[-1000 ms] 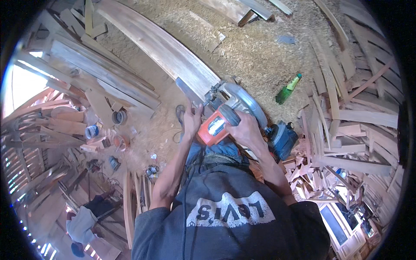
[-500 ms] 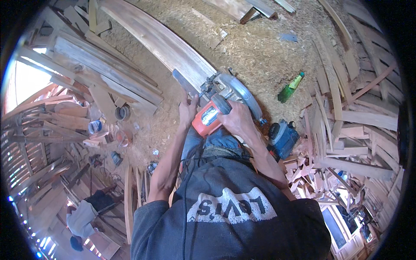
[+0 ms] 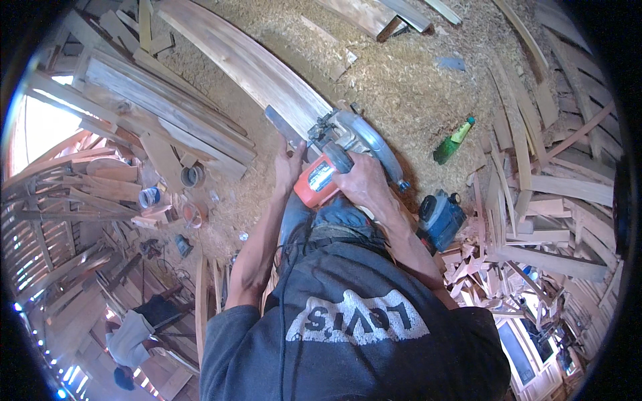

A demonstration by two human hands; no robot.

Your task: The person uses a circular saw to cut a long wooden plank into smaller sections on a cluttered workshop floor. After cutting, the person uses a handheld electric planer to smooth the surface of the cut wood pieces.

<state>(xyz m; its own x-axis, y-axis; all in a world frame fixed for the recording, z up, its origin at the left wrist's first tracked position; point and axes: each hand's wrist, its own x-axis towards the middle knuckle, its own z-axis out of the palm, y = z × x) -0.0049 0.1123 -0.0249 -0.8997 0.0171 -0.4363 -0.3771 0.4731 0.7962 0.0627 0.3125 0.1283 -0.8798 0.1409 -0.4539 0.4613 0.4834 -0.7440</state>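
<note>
A circular saw [image 3: 319,182] with an orange motor housing and a grey curved blade guard rests across the near end of a long plank [image 3: 247,63]. My right hand [image 3: 364,182] is wrapped round the saw's rear handle. My left hand [image 3: 287,167] pinches the near part of a flat grey guide bar [image 3: 277,121], which lies along the plank's left edge beside the saw. The blade is hidden under the guard, and part of the left fingers is covered by the bar.
Sawdust covers the floor. A green bottle [image 3: 453,142] and a blue power tool [image 3: 440,219] lie to the right. Stacked boards [image 3: 167,110] stand at left, near small pots [image 3: 192,176]. Offcuts [image 3: 478,271] heap up at right. Another person [image 3: 127,339] is at lower left.
The saw and both hands hold nearly the same place on the plank, with only a slight shift left. The surroundings have shifted a little in the view. Both grips stay the same.
</note>
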